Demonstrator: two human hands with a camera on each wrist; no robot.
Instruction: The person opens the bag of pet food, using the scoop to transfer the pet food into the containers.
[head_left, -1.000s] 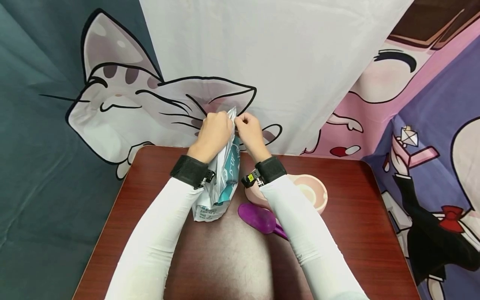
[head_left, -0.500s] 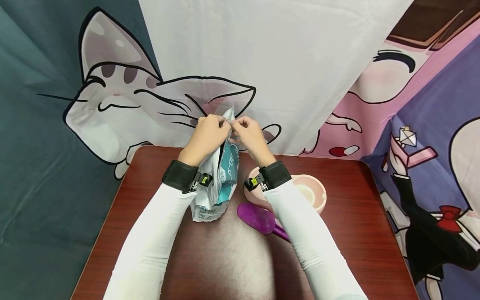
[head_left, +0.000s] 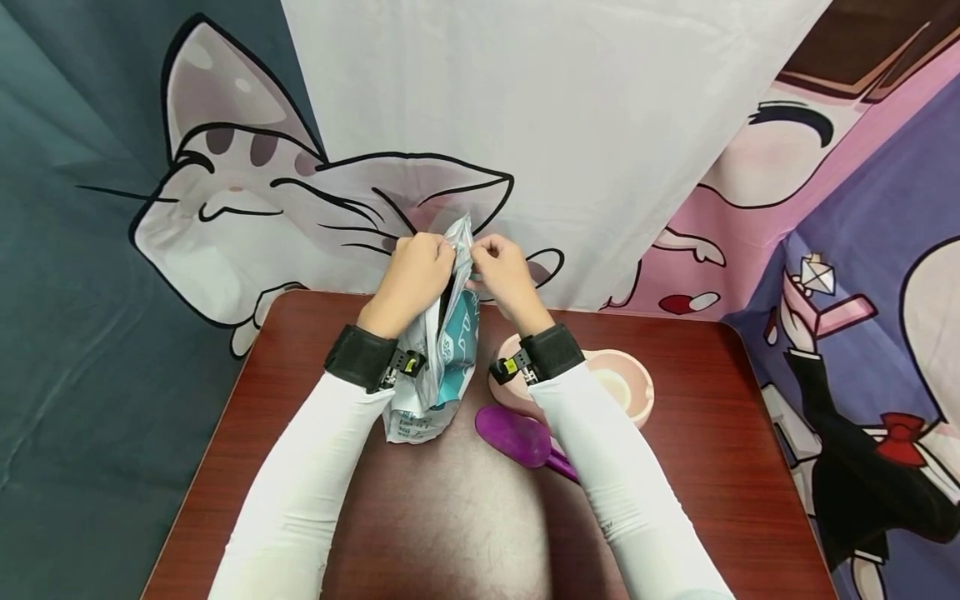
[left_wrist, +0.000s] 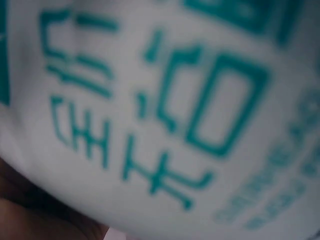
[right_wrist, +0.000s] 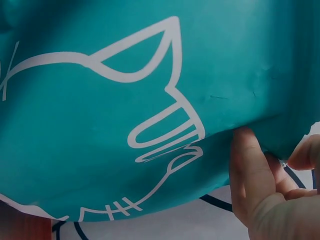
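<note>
A teal and silver-white plastic bag (head_left: 459, 346) stands upright on the table, its narrow top rising between both hands. My left hand (head_left: 411, 275) pinches the left side of that top, and a dark slit shows just beside it. On the opposite side, my right hand (head_left: 506, 279) pinches the bag's edge between thumb and fingers. In the right wrist view, the teal face (right_wrist: 100, 135) carries a white cat outline, with my fingers (right_wrist: 252, 175) against its edge. White bag film with green lettering (left_wrist: 165, 100) fills the left wrist view, hiding most of the left hand.
A purple scoop (head_left: 513, 435) lies on the brown table (head_left: 712, 433), right of the bag. Behind it a pink double bowl (head_left: 637, 379) sits partly under my right forearm. A cartoon-printed cloth (head_left: 562, 125) hangs along the table's back edge.
My left hand has shifted slightly left and down, and the dark slit has come into view at the bag's top. The right hand met the left at the top midway, then drew slightly apart.
</note>
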